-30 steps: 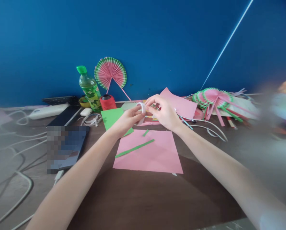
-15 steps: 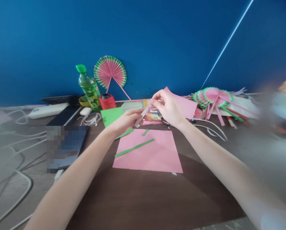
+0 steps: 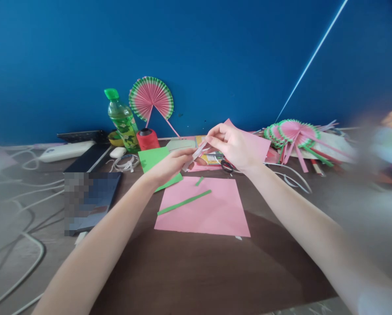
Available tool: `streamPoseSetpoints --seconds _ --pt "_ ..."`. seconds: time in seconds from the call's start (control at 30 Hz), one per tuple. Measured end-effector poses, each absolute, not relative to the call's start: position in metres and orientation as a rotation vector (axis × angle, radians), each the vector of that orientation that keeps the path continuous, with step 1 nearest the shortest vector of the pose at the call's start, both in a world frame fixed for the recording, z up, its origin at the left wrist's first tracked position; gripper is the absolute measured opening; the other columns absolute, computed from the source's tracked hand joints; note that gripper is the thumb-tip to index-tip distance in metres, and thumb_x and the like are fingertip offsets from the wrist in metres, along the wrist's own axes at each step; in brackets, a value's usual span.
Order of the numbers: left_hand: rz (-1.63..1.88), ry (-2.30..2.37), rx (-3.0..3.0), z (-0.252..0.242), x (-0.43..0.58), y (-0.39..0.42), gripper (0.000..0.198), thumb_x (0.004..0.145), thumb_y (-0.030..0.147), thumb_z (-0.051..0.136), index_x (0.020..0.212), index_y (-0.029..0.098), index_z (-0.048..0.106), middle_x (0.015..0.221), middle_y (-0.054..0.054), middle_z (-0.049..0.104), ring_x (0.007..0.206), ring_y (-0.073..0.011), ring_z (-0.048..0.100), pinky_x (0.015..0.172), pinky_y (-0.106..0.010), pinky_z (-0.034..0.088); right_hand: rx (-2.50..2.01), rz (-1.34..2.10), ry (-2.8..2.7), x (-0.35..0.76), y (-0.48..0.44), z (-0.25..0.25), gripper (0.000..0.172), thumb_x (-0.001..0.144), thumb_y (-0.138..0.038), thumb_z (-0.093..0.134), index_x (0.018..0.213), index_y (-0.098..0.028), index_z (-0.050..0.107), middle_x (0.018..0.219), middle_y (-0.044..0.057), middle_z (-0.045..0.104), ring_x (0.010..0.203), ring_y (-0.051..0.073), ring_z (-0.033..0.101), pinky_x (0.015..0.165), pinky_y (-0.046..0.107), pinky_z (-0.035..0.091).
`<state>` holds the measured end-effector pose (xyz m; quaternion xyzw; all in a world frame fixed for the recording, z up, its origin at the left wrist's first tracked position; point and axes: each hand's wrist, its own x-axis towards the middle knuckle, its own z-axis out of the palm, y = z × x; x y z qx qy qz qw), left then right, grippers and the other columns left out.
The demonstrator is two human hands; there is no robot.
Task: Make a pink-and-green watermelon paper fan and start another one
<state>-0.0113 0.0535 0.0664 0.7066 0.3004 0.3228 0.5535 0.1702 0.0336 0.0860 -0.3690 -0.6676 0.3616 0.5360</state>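
A narrow whitish strip (image 3: 199, 150) slants between my two hands above the table. My left hand (image 3: 172, 165) is closed on its lower part, the thumb partly hidden beneath. The fingertips of my right hand (image 3: 227, 144) pinch its upper end. I cannot make out whether the strip is paper or tape. Below the hands lies a pink paper sheet (image 3: 215, 214). A long green paper strip (image 3: 184, 202) and a short green piece (image 3: 199, 181) rest on it. Green paper (image 3: 153, 159) lies partly under my left hand.
Scissors (image 3: 227, 166) lie behind my right wrist. At the back stand a green bottle (image 3: 121, 120), a red spool (image 3: 147, 139) and a pleated fan (image 3: 151, 100). More fans (image 3: 296, 133) lie right. A phone (image 3: 97, 197) and cables (image 3: 34, 245) are left.
The strip's lower end has shifted slightly left between my fingers, and my right hand has moved a touch left. The papers on the table have stayed in place.
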Motion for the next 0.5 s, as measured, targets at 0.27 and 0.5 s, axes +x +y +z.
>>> streamPoseSetpoints --seconds 0.27,0.5 --pt "0.746 0.709 1.758 0.0676 -0.0111 0.0525 0.029 0.073 0.02 0.046 0.094 0.015 0.066 0.075 -0.005 0.061 0.066 -0.0149 0.048 0.06 -0.026 0.039 -0.835 1.061 -1.502 0.1684 0.033 0.0865 0.033 0.07 -0.049 0.066 0.075 -0.023 0.047 0.073 0.0 0.063 0.073 0.019 0.066 0.067 0.037 0.056" --pt "0.698 0.65 1.75 0.0696 -0.011 0.0519 0.03 0.076 0.022 0.044 0.098 0.015 0.063 0.08 -0.005 0.059 0.065 -0.0135 0.044 0.062 -0.027 0.036 -0.791 1.18 -1.5 0.1691 0.032 0.0866 0.028 0.076 -0.044 0.063 0.077 -0.023 0.043 0.073 0.0 0.064 0.074 0.018 0.066 0.069 0.036 0.055"
